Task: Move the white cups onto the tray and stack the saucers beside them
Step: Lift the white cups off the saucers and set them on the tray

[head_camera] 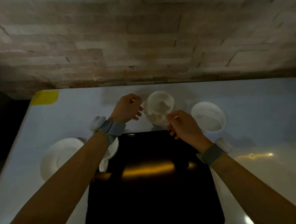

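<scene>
On the pale table (252, 108) under the brick wall (141, 36), the black tray (155, 187) lies nearest, its far edge just below both hands and its dark surface bare. Left of the hands, a saucer (61, 158) sits by the tray's left edge, partly hidden by the forearm. To the right of the grip, another saucer (208, 116) rests apart on open table. Between the hands is a white cup (160, 109), beyond the tray's far edge. The left hand (127, 109) curls at its left side, and the right hand (184, 125) pinches its near rim; blur hides whether the left fingers touch. Yellow tape (45, 97) marks the far left corner.
</scene>
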The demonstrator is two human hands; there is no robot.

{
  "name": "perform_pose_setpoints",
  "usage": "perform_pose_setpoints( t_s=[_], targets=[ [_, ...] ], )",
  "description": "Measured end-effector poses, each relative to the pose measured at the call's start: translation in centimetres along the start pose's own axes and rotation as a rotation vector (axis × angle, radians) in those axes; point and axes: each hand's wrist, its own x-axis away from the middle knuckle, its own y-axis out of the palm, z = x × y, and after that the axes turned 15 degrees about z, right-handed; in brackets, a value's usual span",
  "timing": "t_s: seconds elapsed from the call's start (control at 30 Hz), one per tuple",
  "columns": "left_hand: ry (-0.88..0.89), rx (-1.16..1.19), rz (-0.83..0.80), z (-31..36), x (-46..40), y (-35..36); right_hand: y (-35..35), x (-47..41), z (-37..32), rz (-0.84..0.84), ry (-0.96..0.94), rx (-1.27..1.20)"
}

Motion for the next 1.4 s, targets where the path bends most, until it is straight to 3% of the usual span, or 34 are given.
perform_pose_setpoints(
  t_s=[0.23, 0.4, 0.97, 1.2, 1.4],
  targets=[
    [-0.074, -0.171, -0.036, 0.0, -2.5, 4.1, 2.4, -1.3, 1.6, -0.148, 0.258, -0.148],
    [-0.147, -0.086, -0.047, -1.0, -2.8, 5.1, 3.9, -2.0, 1.5, -0.188, 0.415, -0.310],
    [-0.124, 0.118, 0.008, -1.9, -0.4, 2.8, 4.8, -0.5, 0.6, -0.157, 0.324, -0.321],
    [-0.061, 0.098, 0.074, -3.5, 3.5, -0.6, 6.3, 3.4, 0.1, -0.171, 0.265, -0.336],
    [0.043, -0.053, 0.136, -5.3, 7.2, -3.0, 7.9, 7.2, 0.3, -0.158, 0.243, -0.366]
  ],
)
